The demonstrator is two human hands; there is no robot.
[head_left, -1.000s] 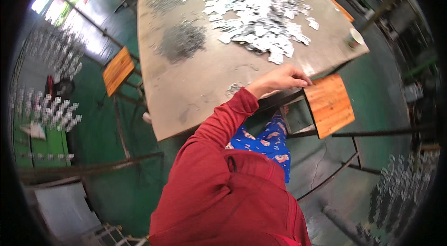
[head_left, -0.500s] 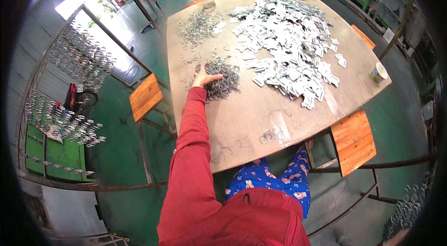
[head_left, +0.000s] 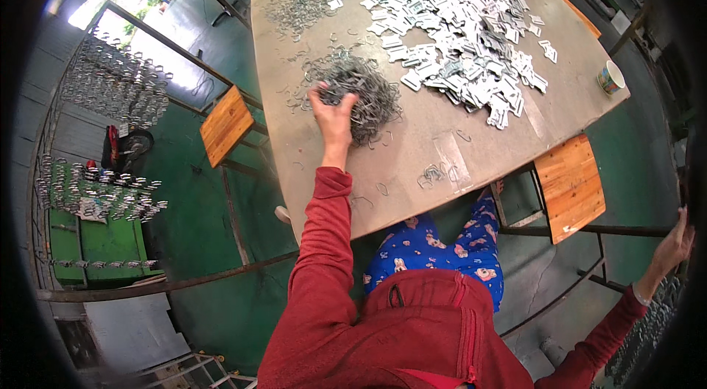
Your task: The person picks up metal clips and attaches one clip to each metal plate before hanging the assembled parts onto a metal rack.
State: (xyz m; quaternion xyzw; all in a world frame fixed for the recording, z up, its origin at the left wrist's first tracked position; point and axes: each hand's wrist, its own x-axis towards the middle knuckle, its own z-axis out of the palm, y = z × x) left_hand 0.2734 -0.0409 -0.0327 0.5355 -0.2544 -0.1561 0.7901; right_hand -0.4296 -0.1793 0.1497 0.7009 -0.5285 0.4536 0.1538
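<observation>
My left hand (head_left: pixel 333 121) rests at the near left edge of a heap of bent metal wire hooks (head_left: pixel 374 105). Its thumb and fingers are spread around some of the hooks, and part of the fingers is hidden among them. A looser scatter of similar hooks (head_left: pixel 298 8) lies farther back on the table (head_left: pixel 353 201). Out at the far right, away from the table, my right hand (head_left: pixel 670 248) is raised with fingers stretched, next to the frame rail. Nothing shows in it.
A large pile of flat white-and-grey metal pieces (head_left: pixel 456 28) covers the table's far right. A paper cup (head_left: pixel 610 78) stands near the right edge. Wooden stools (head_left: pixel 228 126) flank the table. Metal rails and hanging rows of parts (head_left: pixel 110 83) surround me.
My left hand has shifted round to the near side of the hook heap, its forearm more upright. My right hand has come into view at the far right. The whole view has tilted slightly.
</observation>
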